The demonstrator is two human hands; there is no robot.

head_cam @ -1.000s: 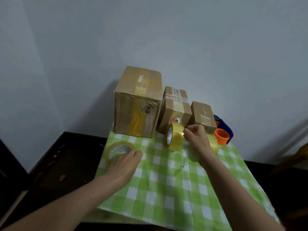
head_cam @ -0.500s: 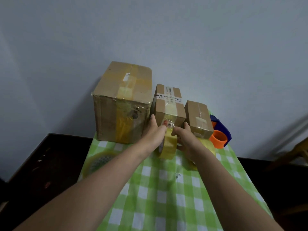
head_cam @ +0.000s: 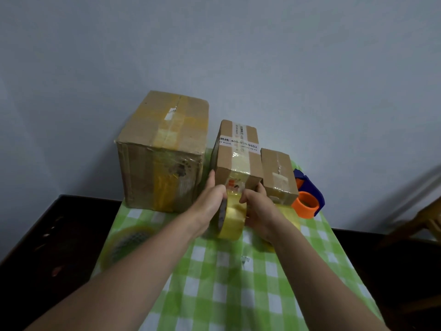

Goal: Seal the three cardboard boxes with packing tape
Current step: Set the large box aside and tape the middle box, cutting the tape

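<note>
Three cardboard boxes stand in a row against the wall: a large box (head_cam: 164, 151), a middle box (head_cam: 235, 154) with a white label, and a small box (head_cam: 278, 175). A yellowish tape roll (head_cam: 232, 219) stands on edge in front of the middle box. My left hand (head_cam: 211, 204) grips the roll's left side, thumb on top. My right hand (head_cam: 259, 209) is at the roll's right side, fingertips pinching at the tape near the top of the roll. The middle box's lower front is hidden behind both hands.
A second clear tape roll (head_cam: 130, 242) lies flat at the left edge of the green checked cloth (head_cam: 226, 295). An orange and blue tape dispenser (head_cam: 307, 199) sits right of the small box. A dark table surface (head_cam: 47, 235) surrounds the cloth; a wooden chair (head_cam: 420, 223) is far right.
My left hand left the flat roll on the left and came to the upright roll. Both hands now hold that roll just in front of the middle box.
</note>
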